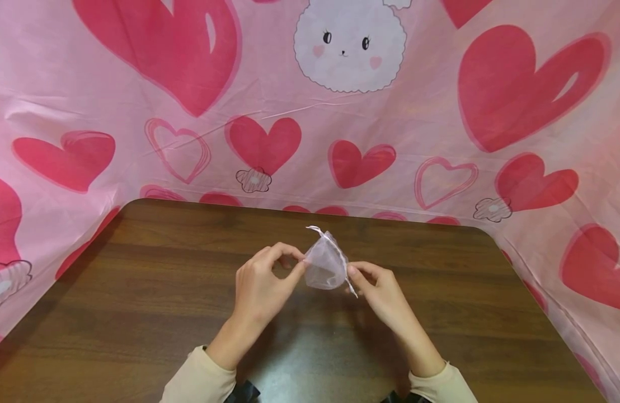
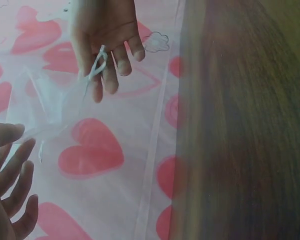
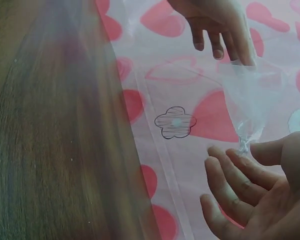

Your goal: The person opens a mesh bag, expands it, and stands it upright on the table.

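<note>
A small sheer white drawstring pouch [image 1: 324, 265] is held up over the table between both hands. My left hand [image 1: 263, 280] pinches its bottom corner between thumb and index finger. At the gathered side with the white cord, my right hand [image 1: 383, 291] pinches the pouch between thumb and fingertips. One cord end sticks out at the top, and another hangs below the right fingers. In the right wrist view the pouch [image 3: 252, 97] narrows to a bunched neck at the right thumb. A looped white cord [image 2: 97, 65] shows beside the right fingers in the left wrist view.
The brown wood-grain table [image 1: 154, 291] has rounded far corners. Behind it and along both sides hangs a pink cloth [image 1: 310, 123] printed with red hearts and a white fluffy animal face. Dark straps [image 1: 243, 392] sit at the cream sleeves [image 1: 201, 378].
</note>
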Demonstrator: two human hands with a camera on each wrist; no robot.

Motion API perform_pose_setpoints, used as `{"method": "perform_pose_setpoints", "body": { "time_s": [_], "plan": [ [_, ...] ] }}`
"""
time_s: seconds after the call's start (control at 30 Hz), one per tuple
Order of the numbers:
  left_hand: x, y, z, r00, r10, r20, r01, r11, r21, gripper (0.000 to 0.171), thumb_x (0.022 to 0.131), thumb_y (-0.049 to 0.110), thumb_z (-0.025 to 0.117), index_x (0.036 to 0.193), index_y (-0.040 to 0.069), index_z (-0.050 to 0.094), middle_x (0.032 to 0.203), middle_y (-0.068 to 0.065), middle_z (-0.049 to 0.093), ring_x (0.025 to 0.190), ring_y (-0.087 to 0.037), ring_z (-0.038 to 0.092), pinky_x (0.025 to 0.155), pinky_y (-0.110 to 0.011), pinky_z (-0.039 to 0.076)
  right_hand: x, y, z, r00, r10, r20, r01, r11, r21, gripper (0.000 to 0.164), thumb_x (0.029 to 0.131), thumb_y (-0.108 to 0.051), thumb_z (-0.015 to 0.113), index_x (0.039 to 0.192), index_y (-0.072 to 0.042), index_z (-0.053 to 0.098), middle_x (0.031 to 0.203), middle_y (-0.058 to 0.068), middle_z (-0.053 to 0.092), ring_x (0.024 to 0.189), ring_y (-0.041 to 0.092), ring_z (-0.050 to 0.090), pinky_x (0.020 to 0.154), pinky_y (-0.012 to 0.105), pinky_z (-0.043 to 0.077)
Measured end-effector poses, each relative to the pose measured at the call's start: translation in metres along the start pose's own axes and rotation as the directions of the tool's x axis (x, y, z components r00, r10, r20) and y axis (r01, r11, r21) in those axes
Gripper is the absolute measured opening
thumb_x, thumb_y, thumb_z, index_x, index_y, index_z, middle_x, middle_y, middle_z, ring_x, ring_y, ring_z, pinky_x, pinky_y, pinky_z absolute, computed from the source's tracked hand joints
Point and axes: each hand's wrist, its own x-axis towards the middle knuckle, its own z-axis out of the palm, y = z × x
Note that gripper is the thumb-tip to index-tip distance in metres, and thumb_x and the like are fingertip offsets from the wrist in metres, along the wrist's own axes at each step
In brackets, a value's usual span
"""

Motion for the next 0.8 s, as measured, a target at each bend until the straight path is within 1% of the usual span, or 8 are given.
{"method": "perform_pose_setpoints", "body": {
  "time_s": [0.07,0.17,0.3,0.37,0.47,0.63,0.7,0.8],
  "plan": [
    [0.000,0.000,0.000,1.000,-0.001,0.002,0.001,1.000,0.001,0.019,0.075,0.023,0.087,0.086,0.026,0.072,0.069,0.008,0.060,0.064,-0.002,0.054,0.053,-0.029,0.041,0.001,-0.001,0.000,1.000,0.019,-0.015,-0.019,0.998,0.055,0.024,0.098,-0.011,0.062,0.112,0.007,0.067,0.086,0.019,0.070,0.074,0.024,0.069,0.068,0.031,0.054],
    [0.000,0.001,0.001,1.000,-0.008,0.011,0.008,1.000,0.003,0.019,0.076,0.022,0.087,0.086,0.026,0.072,0.069,0.008,0.060,0.063,-0.002,0.053,0.053,-0.029,0.041,0.001,-0.002,-0.001,0.998,0.045,-0.050,-0.040,0.993,0.107,0.021,0.096,-0.009,0.065,0.109,0.008,0.068,0.087,0.016,0.070,0.074,0.019,0.067,0.069,0.032,0.055],
    [-0.002,0.001,0.002,0.999,-0.023,0.037,0.023,1.000,0.007,0.020,0.076,0.020,0.086,0.088,0.027,0.073,0.071,0.008,0.060,0.063,-0.002,0.050,0.054,-0.028,0.040,0.002,-0.001,-0.003,0.994,0.053,-0.097,-0.041,0.992,0.121,0.018,0.094,-0.008,0.068,0.104,0.007,0.069,0.084,0.012,0.070,0.073,0.012,0.064,0.071,0.032,0.055],
    [-0.002,0.000,0.003,0.998,-0.025,0.053,0.024,1.000,0.013,0.020,0.077,0.020,0.087,0.090,0.027,0.073,0.071,0.009,0.060,0.063,-0.002,0.050,0.054,-0.029,0.040,0.002,-0.002,-0.005,0.992,0.049,-0.116,-0.035,0.992,0.119,0.017,0.094,-0.008,0.068,0.103,0.007,0.069,0.083,0.013,0.069,0.072,0.012,0.063,0.070,0.032,0.055],
    [-0.001,-0.003,0.002,0.995,-0.040,0.093,0.037,0.999,0.033,0.020,0.078,0.023,0.086,0.093,0.028,0.074,0.073,0.009,0.062,0.066,-0.003,0.054,0.055,-0.030,0.041,0.002,-0.002,-0.007,0.990,0.044,-0.137,-0.027,0.992,0.121,0.017,0.093,-0.007,0.068,0.102,0.007,0.069,0.084,0.016,0.069,0.071,0.012,0.063,0.069,0.029,0.054],
    [0.000,-0.011,0.001,0.982,-0.075,0.172,0.063,0.995,0.075,0.021,0.079,0.025,0.085,0.097,0.029,0.074,0.076,0.008,0.064,0.071,-0.009,0.060,0.056,-0.033,0.042,0.001,-0.003,-0.010,0.989,0.004,-0.149,0.014,0.993,0.116,0.017,0.093,-0.008,0.069,0.101,0.006,0.070,0.083,0.014,0.068,0.071,0.013,0.063,0.066,0.025,0.052],
    [-0.001,-0.015,0.000,0.978,-0.069,0.198,0.054,0.995,0.079,0.021,0.080,0.024,0.084,0.098,0.029,0.074,0.077,0.008,0.065,0.072,-0.010,0.061,0.057,-0.033,0.042,0.001,-0.003,-0.010,0.988,-0.028,-0.153,0.043,0.994,0.096,0.016,0.093,-0.009,0.070,0.100,0.005,0.071,0.080,0.013,0.068,0.071,0.014,0.062,0.065,0.025,0.051],
    [-0.001,-0.020,0.000,0.973,-0.049,0.227,0.035,0.997,0.068,0.021,0.082,0.021,0.082,0.100,0.028,0.075,0.080,0.009,0.065,0.074,-0.009,0.061,0.057,-0.032,0.043,0.001,-0.005,-0.010,0.983,-0.089,-0.158,0.096,0.995,0.038,0.014,0.092,-0.011,0.071,0.098,0.002,0.072,0.078,0.009,0.067,0.071,0.016,0.062,0.064,0.025,0.049]
  ]
}}
